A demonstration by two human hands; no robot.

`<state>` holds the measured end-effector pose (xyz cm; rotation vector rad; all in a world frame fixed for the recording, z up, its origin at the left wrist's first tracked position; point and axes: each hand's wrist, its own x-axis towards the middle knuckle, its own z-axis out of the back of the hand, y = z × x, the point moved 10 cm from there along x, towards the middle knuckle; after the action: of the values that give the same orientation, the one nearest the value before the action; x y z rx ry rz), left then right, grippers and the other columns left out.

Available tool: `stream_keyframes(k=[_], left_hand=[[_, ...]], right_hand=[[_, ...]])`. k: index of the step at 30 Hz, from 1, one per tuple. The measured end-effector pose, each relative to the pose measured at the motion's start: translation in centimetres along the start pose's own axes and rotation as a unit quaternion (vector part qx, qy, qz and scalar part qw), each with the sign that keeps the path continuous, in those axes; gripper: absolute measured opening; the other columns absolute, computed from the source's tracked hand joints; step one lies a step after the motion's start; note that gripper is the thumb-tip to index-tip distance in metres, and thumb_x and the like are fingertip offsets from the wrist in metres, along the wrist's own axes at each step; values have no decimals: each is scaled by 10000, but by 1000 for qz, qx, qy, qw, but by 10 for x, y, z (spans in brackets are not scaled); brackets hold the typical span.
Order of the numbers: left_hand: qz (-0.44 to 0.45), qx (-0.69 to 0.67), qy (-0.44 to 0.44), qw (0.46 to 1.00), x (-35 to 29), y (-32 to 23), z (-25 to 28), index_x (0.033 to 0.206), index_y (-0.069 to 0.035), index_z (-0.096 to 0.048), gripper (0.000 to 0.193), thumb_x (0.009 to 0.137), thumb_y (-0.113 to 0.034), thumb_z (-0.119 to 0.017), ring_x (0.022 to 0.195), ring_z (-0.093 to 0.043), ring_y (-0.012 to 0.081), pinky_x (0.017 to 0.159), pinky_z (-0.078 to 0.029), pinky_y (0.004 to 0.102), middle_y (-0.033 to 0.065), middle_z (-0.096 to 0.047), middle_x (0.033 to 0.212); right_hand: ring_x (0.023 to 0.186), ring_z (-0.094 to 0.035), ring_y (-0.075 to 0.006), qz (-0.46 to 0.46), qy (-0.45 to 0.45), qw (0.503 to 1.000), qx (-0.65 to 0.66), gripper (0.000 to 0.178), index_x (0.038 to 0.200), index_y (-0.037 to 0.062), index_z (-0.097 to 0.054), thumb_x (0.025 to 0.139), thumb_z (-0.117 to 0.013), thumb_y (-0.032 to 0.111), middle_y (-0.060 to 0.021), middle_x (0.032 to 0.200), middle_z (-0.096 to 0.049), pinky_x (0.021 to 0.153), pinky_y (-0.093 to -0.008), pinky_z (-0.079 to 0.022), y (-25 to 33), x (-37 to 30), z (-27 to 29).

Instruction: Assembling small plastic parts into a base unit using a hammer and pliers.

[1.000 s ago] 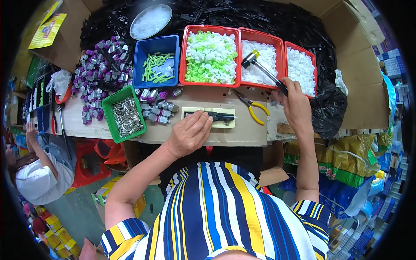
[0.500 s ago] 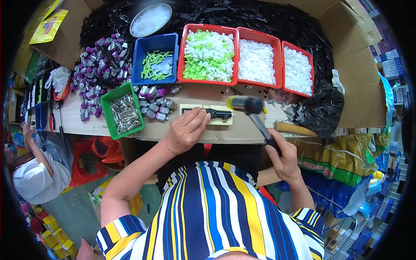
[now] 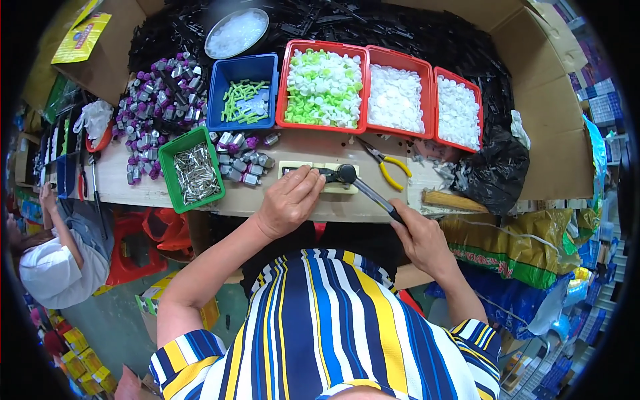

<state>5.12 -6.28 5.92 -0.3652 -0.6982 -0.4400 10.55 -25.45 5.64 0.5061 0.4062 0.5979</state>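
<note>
My right hand (image 3: 421, 239) is wrapped round the handle of a hammer (image 3: 373, 195). The hammer's dark round head is down at the right end of a black plastic part (image 3: 328, 175). That part lies in a cream-coloured holding block (image 3: 343, 190) on the bench. With fingers pinched together, my left hand (image 3: 290, 203) grips the part's left portion, and its fingertips hide some of it. Yellow-handled pliers (image 3: 395, 172) lie just beyond the hammer, to the right of the block.
Red bins (image 3: 364, 100) of white and green caps line the back. A blue bin (image 3: 211, 107) and a green bin (image 3: 219, 167) of metal pins stand left, near purple-and-silver pieces (image 3: 160, 93). Black parts heap behind. A wooden stick (image 3: 453, 201) lies right; a person (image 3: 63, 267) sits far left.
The hammer has swung down and left, from raised above the bench onto the black plastic part. My right hand moved left with it, uncovering the pliers. My left hand stayed in place.
</note>
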Motion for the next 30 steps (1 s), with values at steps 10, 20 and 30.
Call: stream_keyframes(k=[10,20,30], left_hand=[[108,99,42,988,-10,-24,-16,1157,140,-616,419,786,-38,-692,1091,-597,356,912,-512,387,233,-617,1169],[75,92,34,992,-11,-26,-20,1104,150,-626,378,768,-20,-659,1073,-602,368,951,-505,388,243,-613,1108],[90,66,22,993,-12,-21,-15,1123,129,-623,407,742,-10,-666,1060,-618,367,923,-519,398,219,-622,1108]], right_hand=[[918,-642,-441,22,-2,1000,6,362,1309,53,-540,954,-586,105,-238,1035,-658,784,-446,-529,5,4,7],[916,-672,-384,67,46,996,-39,444,1326,36,-555,889,-634,22,-224,1085,-662,786,-371,-530,46,42,0],[814,-661,-395,125,4,992,-31,418,1314,50,-558,903,-630,49,-229,1008,-663,702,-409,-527,47,49,1]])
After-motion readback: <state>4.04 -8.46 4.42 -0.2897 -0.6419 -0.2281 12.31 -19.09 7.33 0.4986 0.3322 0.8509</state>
